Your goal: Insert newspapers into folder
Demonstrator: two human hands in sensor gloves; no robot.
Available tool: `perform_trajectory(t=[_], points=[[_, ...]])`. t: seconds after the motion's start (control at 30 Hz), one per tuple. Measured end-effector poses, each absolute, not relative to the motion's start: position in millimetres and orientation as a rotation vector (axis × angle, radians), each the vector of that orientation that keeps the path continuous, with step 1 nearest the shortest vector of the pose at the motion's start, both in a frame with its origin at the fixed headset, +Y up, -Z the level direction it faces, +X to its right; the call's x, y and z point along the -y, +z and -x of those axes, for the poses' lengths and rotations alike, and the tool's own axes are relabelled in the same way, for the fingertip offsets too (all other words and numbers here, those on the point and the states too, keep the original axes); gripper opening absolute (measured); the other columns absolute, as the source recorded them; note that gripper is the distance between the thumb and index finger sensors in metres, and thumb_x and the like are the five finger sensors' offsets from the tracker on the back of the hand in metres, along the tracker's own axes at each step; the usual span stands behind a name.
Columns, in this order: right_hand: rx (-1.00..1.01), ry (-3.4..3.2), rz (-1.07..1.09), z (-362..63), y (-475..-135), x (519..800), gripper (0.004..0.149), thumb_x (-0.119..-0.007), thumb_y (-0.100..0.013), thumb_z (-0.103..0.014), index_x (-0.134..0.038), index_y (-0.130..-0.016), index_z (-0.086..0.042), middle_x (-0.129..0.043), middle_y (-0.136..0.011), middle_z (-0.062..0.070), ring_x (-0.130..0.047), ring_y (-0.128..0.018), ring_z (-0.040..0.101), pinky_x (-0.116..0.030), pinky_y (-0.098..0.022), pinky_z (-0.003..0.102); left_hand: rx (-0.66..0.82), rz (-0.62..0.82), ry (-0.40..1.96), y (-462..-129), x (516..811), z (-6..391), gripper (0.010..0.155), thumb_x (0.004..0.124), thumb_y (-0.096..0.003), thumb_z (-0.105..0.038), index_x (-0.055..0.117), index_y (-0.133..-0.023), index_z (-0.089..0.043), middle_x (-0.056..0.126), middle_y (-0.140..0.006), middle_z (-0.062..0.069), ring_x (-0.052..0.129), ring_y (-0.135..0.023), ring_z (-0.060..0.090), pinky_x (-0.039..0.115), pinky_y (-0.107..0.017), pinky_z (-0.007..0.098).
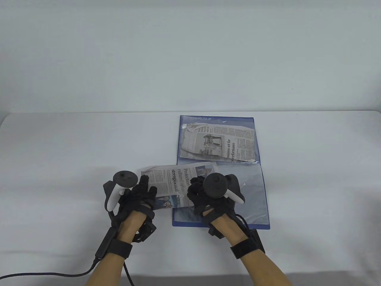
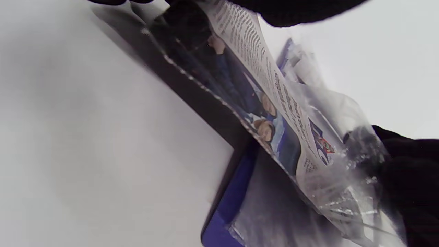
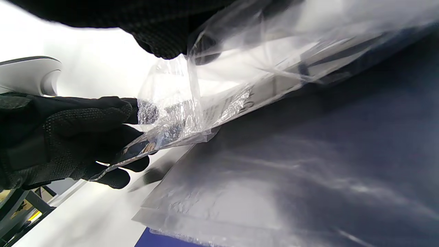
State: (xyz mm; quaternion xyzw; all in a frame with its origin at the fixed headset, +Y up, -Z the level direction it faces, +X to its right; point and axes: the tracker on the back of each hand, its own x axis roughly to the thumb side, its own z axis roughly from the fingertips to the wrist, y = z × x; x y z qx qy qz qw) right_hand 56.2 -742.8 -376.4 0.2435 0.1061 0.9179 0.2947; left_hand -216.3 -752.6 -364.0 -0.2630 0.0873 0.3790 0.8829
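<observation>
A: How many things lie there?

B: One blue folder (image 1: pixel 221 222), open on the white table (image 1: pixel 59 149), and two newspapers. One newspaper (image 1: pixel 218 143) sits inside the far sleeve. The second newspaper (image 1: pixel 172 178) sticks out over the folder's left edge.

A: And the hands?

B: The left hand (image 1: pixel 140 196) grips the second newspaper's outer end. The right hand (image 1: pixel 205 196) pinches the clear near sleeve (image 3: pixel 178 99) at its mouth. Much bare table lies to the left and right.

Newspaper (image 1: pixel 175 181) half in folder (image 1: pixel 253 214); another newspaper (image 1: pixel 220 143) behind.
</observation>
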Motion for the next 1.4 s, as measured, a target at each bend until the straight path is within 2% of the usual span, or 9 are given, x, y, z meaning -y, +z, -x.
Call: perform_trajectory(t=[0.17, 0.3, 0.43, 0.83, 1.0, 1.1, 1.2, 1.3, 1.4], points=[[-0.274, 2.454, -0.659, -56, -375, 741, 0.037, -0.074, -0.057, -0.027, -0.071, -0.086, -0.004, -0.051, -0.103, 0.025, -0.048, -0.096, 0.051, -0.034, -0.063, 0.075, -0.166, 0.515, 0.725, -362, 752, 209, 0.076, 0.054, -0.0599, -0.05, 0.01, -0.119, -0.034, 0.023, -0.125, 0.016, 0.025, -0.114, 0.047, 0.038, -0.084, 0.063], [-0.279, 2.454, -0.673, -54, -375, 742, 0.037, -0.073, -0.057, -0.026, -0.07, -0.086, -0.003, -0.05, -0.103, 0.025, -0.047, -0.096, 0.051, -0.034, -0.063, 0.075, -0.113, 0.453, 0.745, -361, 752, 205, 0.067, 0.054, -0.0599, -0.048, 0.029, -0.121, -0.038, 0.033, -0.128, 0.008, 0.028, -0.117, 0.042, 0.038, -0.086, 0.062], [-0.273, 2.461, -0.679, -54, -374, 740, 0.037, -0.072, -0.057, -0.026, -0.069, -0.085, -0.003, -0.049, -0.103, 0.025, -0.047, -0.096, 0.051, -0.034, -0.063, 0.075, -0.051, 0.396, 0.702, -359, 748, 195, 0.065, 0.055, -0.0599, -0.049, 0.035, -0.121, -0.039, 0.042, -0.128, 0.004, 0.031, -0.12, 0.037, 0.039, -0.088, 0.061], [-0.258, 2.443, -0.656, -55, -376, 739, 0.037, -0.072, -0.057, -0.027, -0.069, -0.086, -0.003, -0.049, -0.103, 0.025, -0.047, -0.096, 0.051, -0.034, -0.063, 0.075, 0.258, 0.474, 0.764, -361, 750, 152, 0.066, 0.055, -0.06, -0.049, 0.032, -0.121, -0.036, 0.046, -0.127, 0.004, 0.034, -0.121, 0.034, 0.039, -0.089, 0.061], [-0.244, 2.424, -0.638, -56, -376, 737, 0.037, -0.072, -0.057, -0.027, -0.069, -0.086, -0.003, -0.049, -0.103, 0.025, -0.047, -0.096, 0.051, -0.034, -0.063, 0.075, 0.266, 0.511, 0.832, -362, 751, 155, 0.07, 0.055, -0.0603, -0.048, 0.023, -0.121, -0.033, 0.048, -0.126, 0.005, 0.037, -0.12, 0.037, 0.04, -0.088, 0.062], [-0.232, 2.408, -0.626, -58, -376, 736, 0.037, -0.072, -0.057, -0.027, -0.069, -0.086, -0.003, -0.049, -0.103, 0.025, -0.047, -0.096, 0.051, -0.033, -0.063, 0.075, 0.213, 0.459, 0.828, -360, 744, 163, 0.066, 0.064, -0.0623, -0.046, 0.039, -0.12, -0.026, 0.064, -0.118, 0.007, 0.05, -0.115, 0.039, 0.045, -0.085, 0.062], [-0.216, 2.394, -0.616, -59, -375, 734, 0.037, -0.072, -0.057, -0.027, -0.069, -0.086, -0.003, -0.049, -0.103, 0.025, -0.047, -0.096, 0.051, -0.034, -0.063, 0.075, 0.196, 0.475, 0.707, -360, 740, 166, 0.057, 0.073, -0.0619, -0.049, 0.055, -0.114, -0.033, 0.07, -0.115, 0.001, 0.053, -0.116, 0.036, 0.046, -0.086, 0.061], [-0.21, 2.384, -0.614, -58, -374, 736, 0.037, -0.072, -0.057, -0.027, -0.069, -0.085, -0.002, -0.05, -0.103, 0.025, -0.047, -0.096, 0.051, -0.034, -0.063, 0.075, 0.247, 0.563, 0.673, -358, 743, 160, 0.058, 0.081, -0.0602, -0.05, 0.059, -0.112, -0.035, 0.058, -0.121, 0.002, 0.04, -0.12, 0.038, 0.038, -0.088, 0.065], [-0.216, 2.391, -0.62, -57, -374, 737, 0.037, -0.072, -0.057, -0.027, -0.069, -0.086, -0.002, -0.049, -0.103, 0.025, -0.047, -0.096, 0.051, -0.034, -0.063, 0.075, 0.266, 0.553, 0.662, -358, 745, 152, 0.06, 0.084, -0.0597, -0.049, 0.059, -0.112, -0.035, 0.054, -0.122, 0.003, 0.038, -0.119, 0.038, 0.034, -0.088, 0.066]])
